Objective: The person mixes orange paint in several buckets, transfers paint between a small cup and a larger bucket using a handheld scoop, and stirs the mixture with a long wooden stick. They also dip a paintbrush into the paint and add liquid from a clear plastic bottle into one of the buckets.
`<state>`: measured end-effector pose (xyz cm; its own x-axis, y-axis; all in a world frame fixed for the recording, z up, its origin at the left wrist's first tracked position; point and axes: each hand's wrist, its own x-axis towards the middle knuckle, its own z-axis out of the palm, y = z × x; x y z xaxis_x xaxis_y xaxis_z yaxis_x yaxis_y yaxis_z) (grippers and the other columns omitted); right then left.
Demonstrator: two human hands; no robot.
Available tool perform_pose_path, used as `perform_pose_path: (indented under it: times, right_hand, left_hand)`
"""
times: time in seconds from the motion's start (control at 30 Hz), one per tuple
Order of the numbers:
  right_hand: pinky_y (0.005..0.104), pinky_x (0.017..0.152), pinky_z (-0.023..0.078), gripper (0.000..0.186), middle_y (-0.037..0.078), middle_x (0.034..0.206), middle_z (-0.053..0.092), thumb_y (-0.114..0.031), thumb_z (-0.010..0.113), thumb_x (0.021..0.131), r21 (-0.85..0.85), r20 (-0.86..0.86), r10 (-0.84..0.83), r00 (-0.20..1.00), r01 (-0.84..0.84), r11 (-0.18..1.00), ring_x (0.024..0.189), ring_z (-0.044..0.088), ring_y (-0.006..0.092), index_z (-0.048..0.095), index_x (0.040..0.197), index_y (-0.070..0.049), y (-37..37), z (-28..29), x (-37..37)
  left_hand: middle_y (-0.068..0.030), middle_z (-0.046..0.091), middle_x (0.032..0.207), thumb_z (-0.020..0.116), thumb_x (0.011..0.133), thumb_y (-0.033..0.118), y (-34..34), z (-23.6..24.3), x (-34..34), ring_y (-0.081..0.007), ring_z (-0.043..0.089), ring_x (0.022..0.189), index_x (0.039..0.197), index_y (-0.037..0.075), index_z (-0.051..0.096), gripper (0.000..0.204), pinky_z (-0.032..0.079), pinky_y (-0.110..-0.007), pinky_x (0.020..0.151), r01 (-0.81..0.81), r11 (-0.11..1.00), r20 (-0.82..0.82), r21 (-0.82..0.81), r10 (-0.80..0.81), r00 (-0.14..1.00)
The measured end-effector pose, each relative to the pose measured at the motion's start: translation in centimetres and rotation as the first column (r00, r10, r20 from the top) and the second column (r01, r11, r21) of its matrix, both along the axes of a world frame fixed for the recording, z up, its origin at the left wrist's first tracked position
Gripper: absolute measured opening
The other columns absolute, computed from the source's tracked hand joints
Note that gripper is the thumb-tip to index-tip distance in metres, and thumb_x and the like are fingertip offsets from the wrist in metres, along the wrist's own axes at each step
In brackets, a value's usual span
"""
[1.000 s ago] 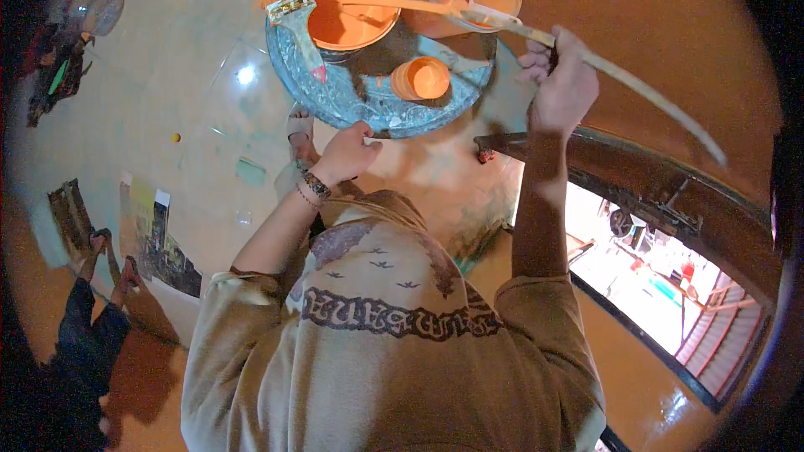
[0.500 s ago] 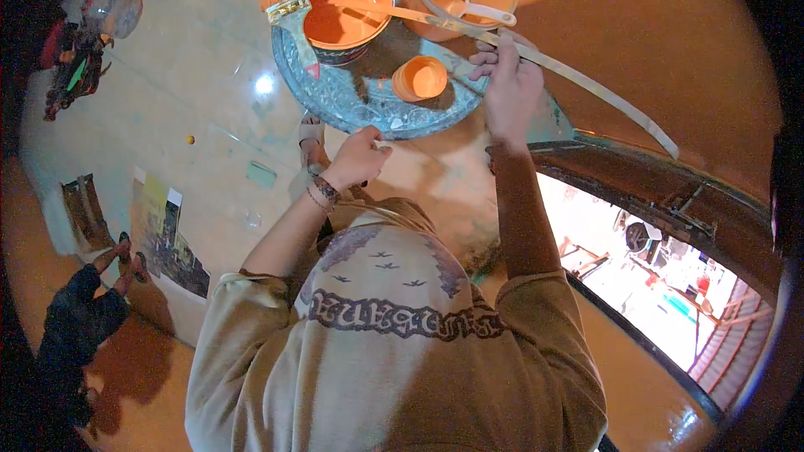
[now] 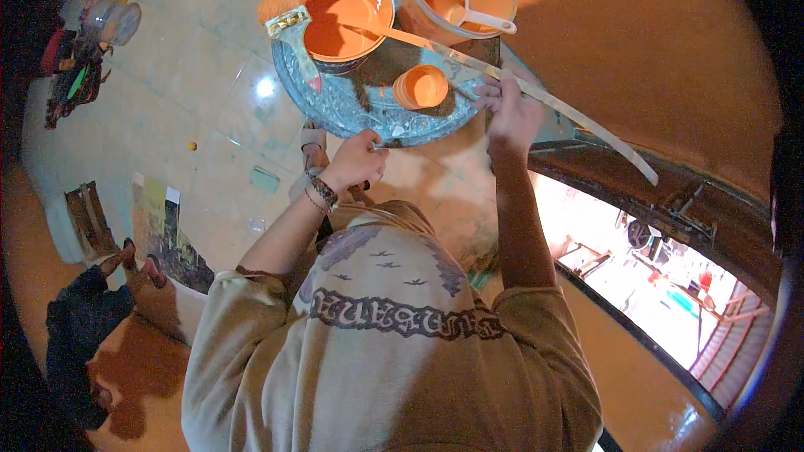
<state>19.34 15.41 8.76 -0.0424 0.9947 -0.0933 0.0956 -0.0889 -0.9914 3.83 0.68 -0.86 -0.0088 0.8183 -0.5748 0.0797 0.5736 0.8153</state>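
Note:
My right hand [image 3: 512, 117] grips a long, flat, pale stick [image 3: 586, 121] around its middle. The stick's far part is coated orange, and its tip reaches into a bucket of orange paint [image 3: 343, 21]. At the front edge of the round, paint-spotted blue table [image 3: 335, 113], my left hand [image 3: 356, 161] has its fingers curled in; what they hold, if anything, is hidden. A wide paintbrush [image 3: 293, 33] with orange bristles leans against the bucket's left side. Nearer to me on the tabletop stands a small orange-filled cup [image 3: 421, 86].
A second, larger bucket [image 3: 502, 21] with orange inside holds a white-handled dipper [image 3: 486, 21]. To the right is an orange wall with a bright opening [image 3: 636, 259]. Another person [image 3: 79, 326] is at the lower left. Assorted items [image 3: 88, 50] lie at the far left.
The stick has swung in my right hand: its free end has moved toward me and left. My left hand stays at the table edge, with its fingers curled.

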Motion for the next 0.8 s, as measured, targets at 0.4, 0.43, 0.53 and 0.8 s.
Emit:
perform_pose_path:
  times: [0.4, 0.43, 0.53, 0.8]
  right_hand:
    - [0.0254, 0.049, 0.05, 0.026, 0.018, 0.077, 0.062, -0.014, 0.051, 0.086, 0.047, 0.106, -0.075, 0.991, 0.071, 0.996, 0.056, 0.059, 0.0161, 0.051, 0.1, 0.009, -1.3, 6.7, 2.9]
    - [0.026, 0.049, 0.05, 0.026, 0.018, 0.077, 0.062, -0.013, 0.052, 0.086, 0.032, 0.061, -0.057, 0.996, 0.055, 0.998, 0.056, 0.059, 0.0161, 0.051, 0.1, 0.008, -1.3, 7.2, 3.0]
    - [0.0268, 0.049, 0.05, 0.025, 0.017, 0.076, 0.062, -0.013, 0.053, 0.085, 0.057, 0.082, -0.16, 0.984, 0.156, 0.986, 0.056, 0.059, 0.0155, 0.051, 0.101, 0.007, -1.3, 8.4, 2.9]
    - [0.0235, 0.052, 0.048, 0.023, 0.015, 0.078, 0.062, -0.01, 0.055, 0.085, 0.098, 0.176, 0.065, 0.982, -0.083, 0.992, 0.058, 0.057, 0.0124, 0.053, 0.101, 0.005, -1.5, 8.5, -2.7]
  left_hand:
    - [-0.0098, 0.059, 0.061, 0.056, 0.081, 0.015, 1.2, 0.2, -1.8, -0.0166, 0.058, 0.048, 0.095, -0.003, 0.047, 0.025, 0.045, -0.03, 0.041, 0.096, 0.995, -0.049, 0.031, -0.095, 0.994]
    - [-0.0102, 0.06, 0.062, 0.055, 0.081, 0.015, 1.3, 0.3, -2.0, -0.0171, 0.059, 0.049, 0.095, -0.003, 0.047, 0.025, 0.045, -0.03, 0.041, 0.102, 0.994, -0.046, 0.039, -0.101, 0.994]
    - [-0.0111, 0.06, 0.061, 0.056, 0.08, 0.016, 1.1, 0.4, -2.6, -0.0193, 0.059, 0.049, 0.095, -0.004, 0.048, 0.026, 0.046, -0.031, 0.044, 0.097, 0.995, -0.044, 0.021, -0.096, 0.994]
    - [-0.0156, 0.062, 0.078, 0.061, 0.078, 0.027, 0.0, 0.5, -3.8, -0.0271, 0.062, 0.073, 0.099, 0.002, 0.055, 0.033, 0.048, -0.036, 0.065, 0.208, 0.977, -0.231, 0.038, -0.194, 0.953]
